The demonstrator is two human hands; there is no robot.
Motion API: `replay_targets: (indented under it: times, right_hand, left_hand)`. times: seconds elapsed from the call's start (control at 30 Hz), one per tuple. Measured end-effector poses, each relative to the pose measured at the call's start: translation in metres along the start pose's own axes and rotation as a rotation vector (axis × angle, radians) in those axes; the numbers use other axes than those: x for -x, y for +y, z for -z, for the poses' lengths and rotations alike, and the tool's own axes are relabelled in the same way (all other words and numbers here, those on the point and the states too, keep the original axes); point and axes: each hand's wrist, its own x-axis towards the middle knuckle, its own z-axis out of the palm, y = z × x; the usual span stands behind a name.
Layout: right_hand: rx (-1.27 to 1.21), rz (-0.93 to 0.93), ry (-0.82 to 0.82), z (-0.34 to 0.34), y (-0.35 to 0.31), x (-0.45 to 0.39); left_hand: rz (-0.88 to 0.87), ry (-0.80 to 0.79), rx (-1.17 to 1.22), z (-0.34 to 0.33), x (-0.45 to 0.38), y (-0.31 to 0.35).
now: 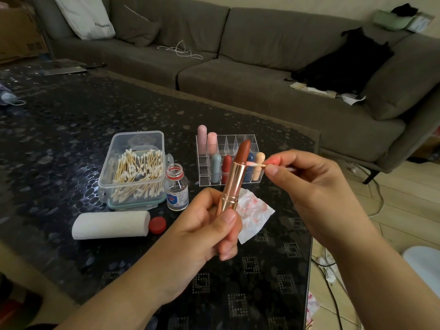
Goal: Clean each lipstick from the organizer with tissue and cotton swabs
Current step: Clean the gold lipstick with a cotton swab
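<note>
While the left hand (209, 225) holds an uncapped lipstick (234, 179) upright above a dark patterned table (71, 129), the right hand (309, 184) pinches a cotton swab (256, 164) between thumb and forefinger. The left fingers and thumb curl round the lower part of the rose-gold tube, leaving the upper barrel and the extended brown-red bullet free. The swab's pink-stained tip touches the tube's right side just under the rim, where bullet meets metal.

The tube looks light, rigid and smooth — probably a little slippery, so a grip low on the base seems sensible. The bullet is likely soft and waxy, easy to dent or smear, and best left untouched by fingers. The swab is thin and light, and would probably bend under firm pressure.

Behind the lipstick stands a clear organizer (245, 139) holding several capped lipsticks — two pink ones at its back left, others in pale blue, red, dark blue and peach along the front. A crumpled tissue (254, 215) marked with red smears lies on the table just beside the left hand. To the left sit a clear box of cotton swabs (135, 170), a small open bottle (177, 189), its red cap (157, 225) and a white roll (110, 225). A grey sofa (262, 75) fills the background.
</note>
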Motion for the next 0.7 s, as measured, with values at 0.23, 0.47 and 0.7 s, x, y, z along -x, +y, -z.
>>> replay_targets:
  times: [0.23, 0.47, 0.7]
  right_hand:
    - [-0.024, -0.002, 0.005, -0.0008, -0.0008, 0.0005]
    - [-0.033, 0.012, -0.013, -0.0012, -0.0027, 0.0018]
    - [-0.041, 0.020, -0.019, -0.0009, -0.0038, 0.0022]
  left_hand:
    - [0.030, 0.019, 0.047, -0.0025, 0.0010, 0.0014]
    - [0.038, 0.037, 0.060, -0.0013, 0.0005, 0.0009]
    - [0.027, 0.052, 0.040, -0.0041, -0.0011, 0.0019]
